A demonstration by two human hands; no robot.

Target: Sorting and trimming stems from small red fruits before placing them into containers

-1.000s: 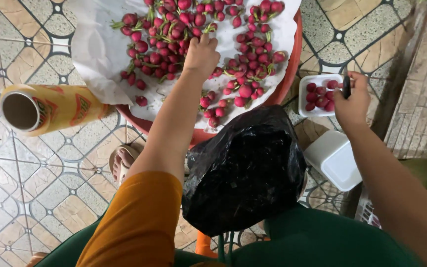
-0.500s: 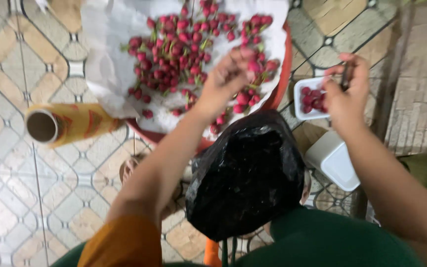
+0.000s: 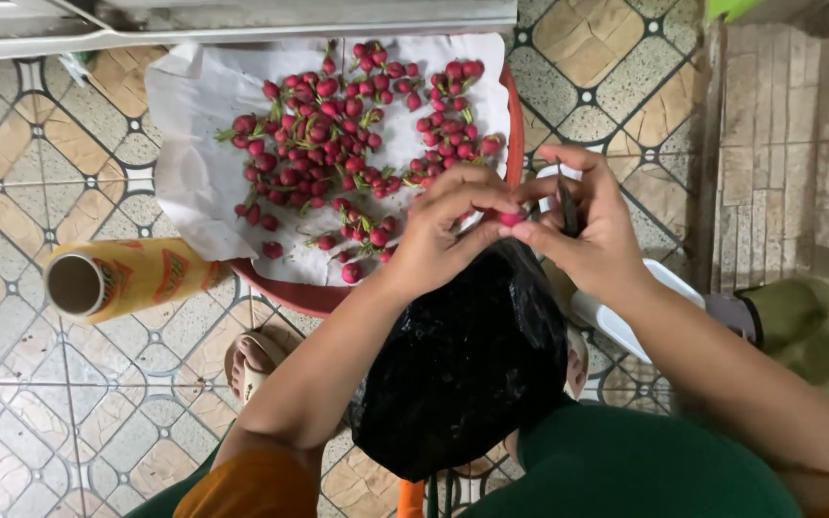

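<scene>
From the head camera, both hands meet above a crinkled black plastic bag (image 3: 467, 369). The left hand (image 3: 448, 230) pinches a small red fruit (image 3: 512, 219) between its closed fingertips, and the right hand (image 3: 592, 225) touches the same fruit while gripping a thin dark tool (image 3: 568, 206). Beyond them, a heap of small red fruits (image 3: 352, 144) lies on white paper (image 3: 194, 163) lining a round red tray (image 3: 513, 115). On the patterned tile floor (image 3: 11, 403), left of the tray, lies a yellow-orange labelled roll (image 3: 122, 280). A white plastic container (image 3: 616, 321) sits under the right wrist.
</scene>
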